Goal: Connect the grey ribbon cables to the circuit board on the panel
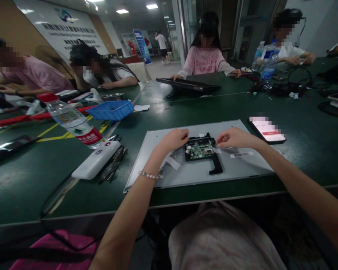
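Observation:
A grey metal panel lies flat on the table in front of me. On its middle sits a black plastic bracket framing a green circuit board. My left hand, a beaded bracelet at its wrist, is closed with curled fingers at the bracket's upper left corner; its fingertips are hidden. At the bracket's right side, my right hand is closed in a pinch. A small white strip shows just below those fingertips; whether they hold it is unclear. Another white tape piece lies left of the board.
Left of the panel are a white power bank, folded glasses, a red-capped bottle and a blue tray. A lit phone lies at the right. Several people sit around the table; one holds a dark flat panel.

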Action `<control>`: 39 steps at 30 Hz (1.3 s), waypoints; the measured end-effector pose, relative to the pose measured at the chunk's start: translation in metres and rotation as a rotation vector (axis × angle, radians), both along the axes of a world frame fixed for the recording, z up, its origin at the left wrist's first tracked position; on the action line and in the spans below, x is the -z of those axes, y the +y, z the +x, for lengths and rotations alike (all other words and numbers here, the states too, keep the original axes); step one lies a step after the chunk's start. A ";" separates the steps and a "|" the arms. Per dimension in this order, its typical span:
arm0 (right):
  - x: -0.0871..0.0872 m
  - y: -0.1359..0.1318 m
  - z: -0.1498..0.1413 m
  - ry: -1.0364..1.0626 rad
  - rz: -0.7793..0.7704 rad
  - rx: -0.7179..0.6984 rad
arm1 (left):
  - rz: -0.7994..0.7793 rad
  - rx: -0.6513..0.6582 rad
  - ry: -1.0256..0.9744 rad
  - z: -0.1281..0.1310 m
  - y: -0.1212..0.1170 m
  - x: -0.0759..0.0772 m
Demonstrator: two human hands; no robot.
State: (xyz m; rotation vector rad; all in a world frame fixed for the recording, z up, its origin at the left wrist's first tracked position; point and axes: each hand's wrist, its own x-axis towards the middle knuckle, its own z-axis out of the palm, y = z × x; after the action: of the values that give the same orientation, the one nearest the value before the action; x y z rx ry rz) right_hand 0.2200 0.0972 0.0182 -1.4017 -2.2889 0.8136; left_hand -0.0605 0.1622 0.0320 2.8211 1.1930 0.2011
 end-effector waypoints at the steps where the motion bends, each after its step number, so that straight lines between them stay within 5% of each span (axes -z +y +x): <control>1: -0.001 -0.001 -0.002 -0.006 0.002 -0.010 | -0.001 -0.002 0.000 0.000 0.000 0.000; 10: -0.002 -0.005 -0.012 0.014 -0.036 -0.047 | -0.009 0.002 -0.013 -0.001 0.001 0.002; 20: 0.000 0.012 0.039 -0.096 -0.052 0.206 | -0.028 0.017 -0.035 -0.002 0.002 0.002; 26: 0.000 0.008 0.036 -0.165 0.083 0.323 | -0.091 0.003 -0.053 -0.004 0.003 -0.001; 33: 0.000 0.004 0.019 -0.176 0.212 0.327 | -0.442 -0.105 -0.032 -0.054 0.009 -0.033; 39: 0.008 0.009 0.021 -0.201 0.250 0.281 | -0.682 0.061 0.151 -0.084 0.005 -0.046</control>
State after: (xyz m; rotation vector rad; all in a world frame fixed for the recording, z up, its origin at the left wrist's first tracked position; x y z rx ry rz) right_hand 0.2412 0.1059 0.0102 -1.6959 -2.1701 0.3023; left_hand -0.1447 0.1677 0.0781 2.2856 0.9546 -0.3617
